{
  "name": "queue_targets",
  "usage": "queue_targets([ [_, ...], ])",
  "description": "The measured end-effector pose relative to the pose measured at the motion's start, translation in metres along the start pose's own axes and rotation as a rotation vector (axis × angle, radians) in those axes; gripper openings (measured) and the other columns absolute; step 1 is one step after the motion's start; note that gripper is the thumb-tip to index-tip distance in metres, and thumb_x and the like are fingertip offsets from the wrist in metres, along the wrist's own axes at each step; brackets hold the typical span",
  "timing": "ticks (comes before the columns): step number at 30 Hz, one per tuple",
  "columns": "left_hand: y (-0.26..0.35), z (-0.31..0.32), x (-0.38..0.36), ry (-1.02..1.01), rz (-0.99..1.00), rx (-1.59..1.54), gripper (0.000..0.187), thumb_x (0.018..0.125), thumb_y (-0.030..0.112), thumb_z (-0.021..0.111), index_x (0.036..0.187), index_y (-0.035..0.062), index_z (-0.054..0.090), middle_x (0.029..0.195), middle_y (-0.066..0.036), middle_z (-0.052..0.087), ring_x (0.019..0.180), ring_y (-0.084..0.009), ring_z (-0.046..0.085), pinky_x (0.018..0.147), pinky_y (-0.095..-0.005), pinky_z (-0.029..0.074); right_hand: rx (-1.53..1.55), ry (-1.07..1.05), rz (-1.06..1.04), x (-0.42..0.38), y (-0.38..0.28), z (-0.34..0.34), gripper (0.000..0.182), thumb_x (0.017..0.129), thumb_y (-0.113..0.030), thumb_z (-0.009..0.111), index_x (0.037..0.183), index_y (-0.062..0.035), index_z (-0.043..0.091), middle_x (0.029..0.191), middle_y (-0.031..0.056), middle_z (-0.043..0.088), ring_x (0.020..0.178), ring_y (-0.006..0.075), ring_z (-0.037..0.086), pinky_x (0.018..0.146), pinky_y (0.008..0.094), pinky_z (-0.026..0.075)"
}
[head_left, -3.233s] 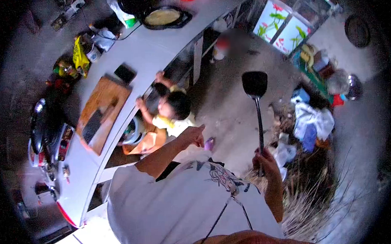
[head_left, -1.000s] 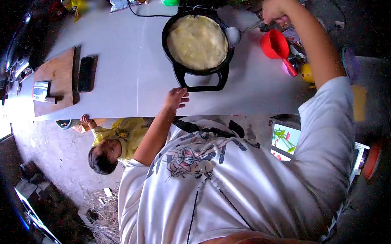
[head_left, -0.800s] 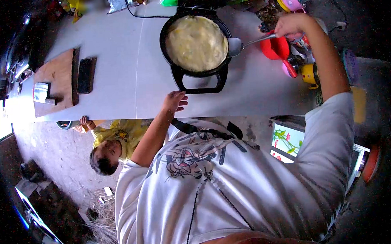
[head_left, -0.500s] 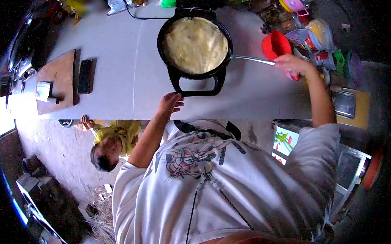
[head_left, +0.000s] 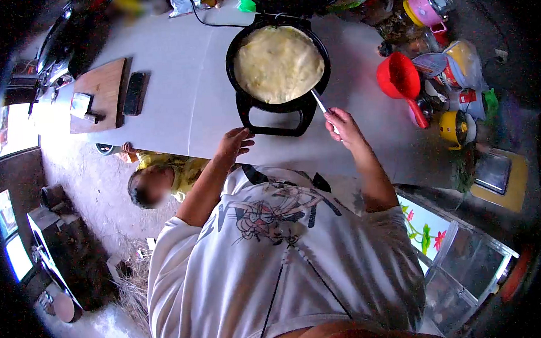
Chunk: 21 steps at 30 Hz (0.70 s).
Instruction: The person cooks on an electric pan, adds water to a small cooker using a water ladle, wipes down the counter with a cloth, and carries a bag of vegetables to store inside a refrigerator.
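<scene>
A pale round flatbread [head_left: 279,64] covers most of the black electric griddle [head_left: 232,75], whose lid is raised behind it. My right hand [head_left: 342,126] is closed around the metal handle of a long utensil [head_left: 319,102]. The utensil's far end meets the near right rim, at the flatbread's edge, and its head is hidden there. My left hand [head_left: 236,144] has its fingertips right at the left corner of the griddle's front handle [head_left: 275,132]. The lower fingers of that hand are loosely apart.
Left on the table lie a phone [head_left: 134,93] and a wooden board [head_left: 108,85] bearing a cleaver [head_left: 82,106]. To the right are a red ladle [head_left: 397,75], bags and several containers. Another person [head_left: 175,172] in yellow is at the table's near edge.
My right hand has swung left and nearer to the griddle with the utensil, now steeper at the rim. The left hand stays at the handle's corner. The camera view has shifted slightly.
</scene>
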<state>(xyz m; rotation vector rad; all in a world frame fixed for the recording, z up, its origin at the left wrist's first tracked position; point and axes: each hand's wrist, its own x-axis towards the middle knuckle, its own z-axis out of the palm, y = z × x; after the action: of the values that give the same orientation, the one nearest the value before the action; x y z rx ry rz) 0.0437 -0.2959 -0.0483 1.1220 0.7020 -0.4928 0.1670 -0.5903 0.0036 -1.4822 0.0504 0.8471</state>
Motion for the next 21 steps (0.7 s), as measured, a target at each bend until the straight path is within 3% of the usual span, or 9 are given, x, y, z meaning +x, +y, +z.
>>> queue_targets([
  [4, -0.002, 0.003, 0.001, 0.015, 0.032, -0.017, 0.042, 0.08, 0.032, 0.05, 0.11, 0.0031, 0.044, 0.096, -0.008, 0.056, 0.082, -0.0185, 0.054, 0.07, -0.0318, 0.041, 0.111, 0.034, -0.084, 0.003, 0.01, 0.016, 0.017, 0.081, -0.02, 0.049, 0.073, -0.0073, 0.042, 0.054, 0.0007, 0.042, 0.035, 0.0063, 0.033, 0.03, 0.0198, 0.022],
  [8, -0.004, 0.002, 0.003, 0.031, 0.034, -0.005, 0.04, 0.08, 0.033, 0.049, 0.108, 0.0042, 0.045, 0.095, -0.007, 0.057, 0.082, -0.018, 0.055, 0.069, -0.0311, 0.042, 0.204, 0.0, -0.021, -0.013, 0.006, 0.021, 0.016, 0.081, -0.02, 0.05, 0.074, -0.0077, 0.042, 0.053, 0.0002, 0.041, 0.035, 0.006, 0.032, 0.031, 0.0202, 0.022],
  [12, -0.006, 0.003, 0.005, 0.04, 0.051, 0.016, 0.038, 0.08, 0.033, 0.05, 0.106, 0.0049, 0.047, 0.093, -0.006, 0.057, 0.081, -0.0178, 0.055, 0.067, -0.03, 0.042, -0.044, 0.012, -0.014, -0.022, 0.0, 0.015, 0.016, 0.081, -0.021, 0.05, 0.074, -0.0082, 0.043, 0.052, -0.0006, 0.04, 0.036, 0.0057, 0.031, 0.031, 0.02, 0.022],
  [18, -0.003, 0.006, 0.003, 0.054, 0.035, 0.024, 0.038, 0.08, 0.032, 0.05, 0.106, 0.0052, 0.047, 0.091, -0.006, 0.058, 0.081, -0.0184, 0.055, 0.067, -0.0315, 0.042, 0.065, 0.037, -0.026, -0.021, 0.021, 0.021, 0.019, 0.081, -0.022, 0.049, 0.071, -0.0077, 0.042, 0.053, -0.0009, 0.04, 0.037, 0.0054, 0.032, 0.031, 0.0197, 0.022],
  [21, -0.007, 0.003, 0.006, 0.044, 0.045, 0.0, 0.038, 0.079, 0.032, 0.05, 0.105, 0.0056, 0.047, 0.091, -0.006, 0.058, 0.081, -0.0188, 0.055, 0.068, -0.0324, 0.042, 0.082, 0.016, -0.093, -0.027, 0.035, 0.026, 0.015, 0.083, -0.02, 0.046, 0.077, -0.0063, 0.043, 0.054, 0.0001, 0.039, 0.035, 0.0057, 0.03, 0.031, 0.0186, 0.021],
])
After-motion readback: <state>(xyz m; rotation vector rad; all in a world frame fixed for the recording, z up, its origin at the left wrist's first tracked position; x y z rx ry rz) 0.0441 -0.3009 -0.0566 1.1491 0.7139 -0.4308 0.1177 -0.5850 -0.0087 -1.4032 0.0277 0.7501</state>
